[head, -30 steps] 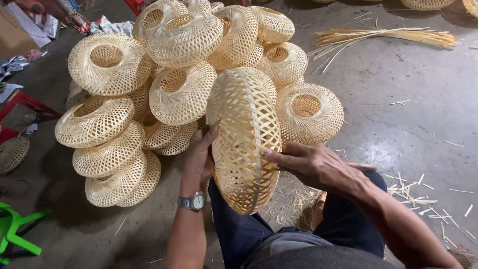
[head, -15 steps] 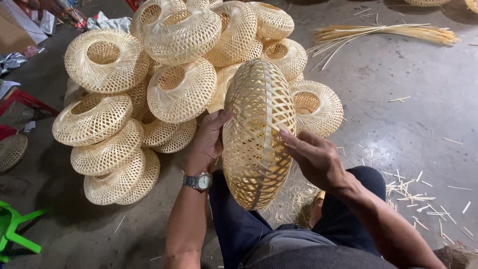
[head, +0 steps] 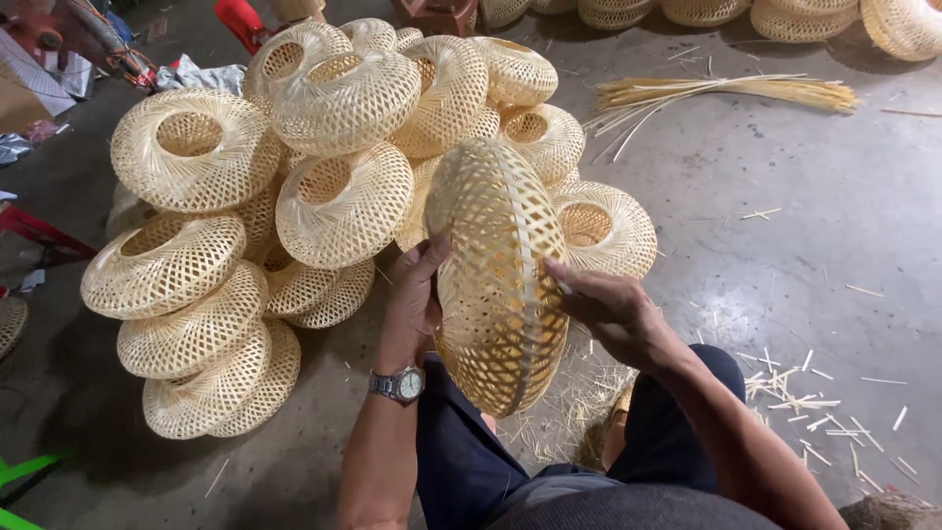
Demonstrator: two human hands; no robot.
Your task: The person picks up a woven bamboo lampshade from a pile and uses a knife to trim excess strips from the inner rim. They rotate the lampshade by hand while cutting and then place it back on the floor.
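I hold a round woven bamboo lampshade (head: 498, 275) on edge in front of me, above my lap. My left hand (head: 418, 291), with a wristwatch below it, grips its left rim. My right hand (head: 606, 306) presses against its right side, fingers on the weave. Just beyond the shade lies a big pile of similar woven bamboo shades (head: 324, 186), ring-shaped with open centres.
A bundle of thin bamboo strips (head: 726, 93) lies on the concrete floor at the back right. Short bamboo offcuts (head: 814, 397) are scattered to my right. More woven shades (head: 785, 15) line the far edge. Green plastic (head: 20, 481) shows at the lower left.
The shade has been turned in my hands from showing its broad face to standing nearly edge-on. Both hands shifted along its rim.
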